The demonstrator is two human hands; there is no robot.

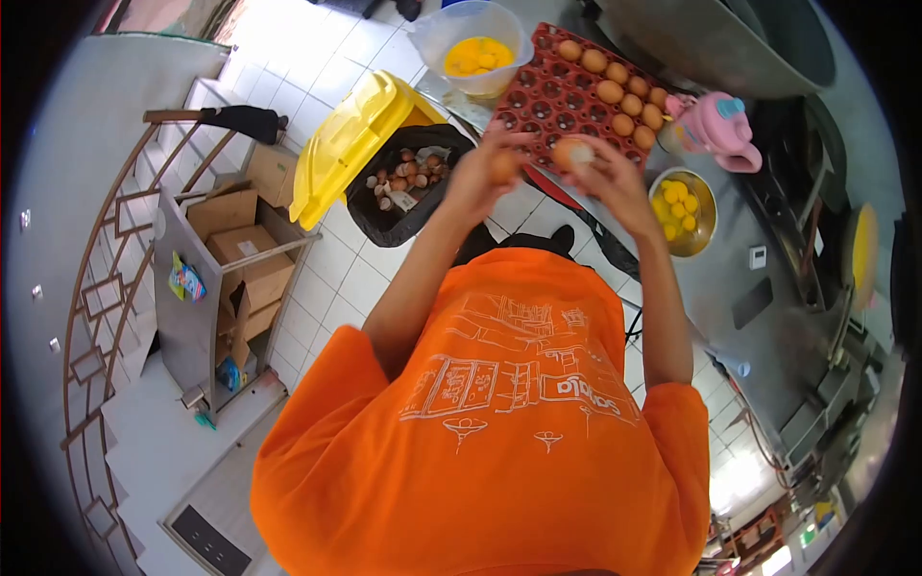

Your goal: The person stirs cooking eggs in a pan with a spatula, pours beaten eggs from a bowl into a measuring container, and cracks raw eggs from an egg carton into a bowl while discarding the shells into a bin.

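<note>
My left hand (483, 178) has its fingers round a brown egg (503, 167), left of centre. In my right hand (610, 180) is another brown egg or shell (570, 154) with a pale patch on it. Both are held over the near edge of a red egg tray (523, 101), whose right part holds several brown eggs (594, 61). A metal bowl (709, 233) with several yolks (675, 200) stands to the right of my right hand. Behind my left hand, a translucent bowl (429, 43) holds yellow yolks (477, 58).
A bin with a black bag (370, 216) and yellow lid (351, 134) holds broken shells (408, 173). A pink bottle (715, 130) stands right of the tray on the metal counter (730, 278). Cardboard boxes (252, 245) sit on a cart at left.
</note>
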